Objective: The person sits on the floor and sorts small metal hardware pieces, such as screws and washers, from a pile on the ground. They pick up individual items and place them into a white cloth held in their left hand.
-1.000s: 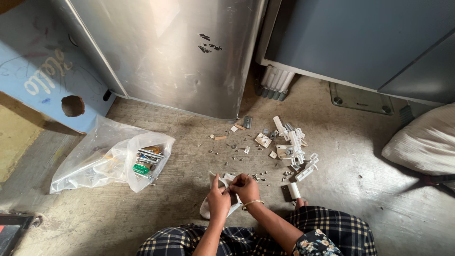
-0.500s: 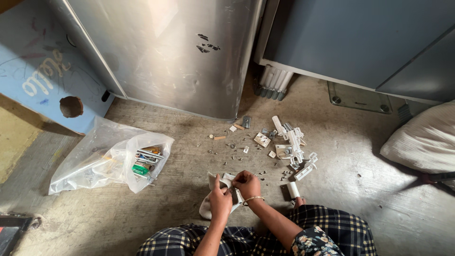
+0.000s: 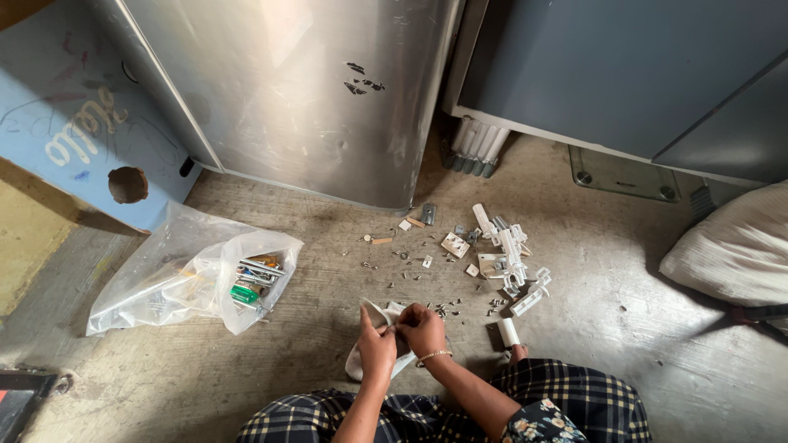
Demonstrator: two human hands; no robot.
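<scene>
Both my hands pinch a small white plastic piece (image 3: 384, 321), low centre of frame.

My left hand (image 3: 377, 354) and right hand (image 3: 423, 330) close on it together; scattered white plastic parts and screws (image 3: 501, 254) lie upper right, clear plastic bag of tools (image 3: 193, 277) left, bare concrete floor (image 3: 624, 271) beyond.

A small white, flat, curved-edged piece, plastic or cloth by the look of it (image 3: 376, 316), sits low over the grey concrete floor (image 3: 640, 328), gripped at its upper edge between the 2 hands. The left hand (image 3: 377, 351) pinches its top from the left, and the right hand (image 3: 423, 330) closes on it from the right, fingers curled. Its lower part shows pale below the left wrist, resting on or just above the floor. Whether it is rigid or soft cannot be told.
</scene>
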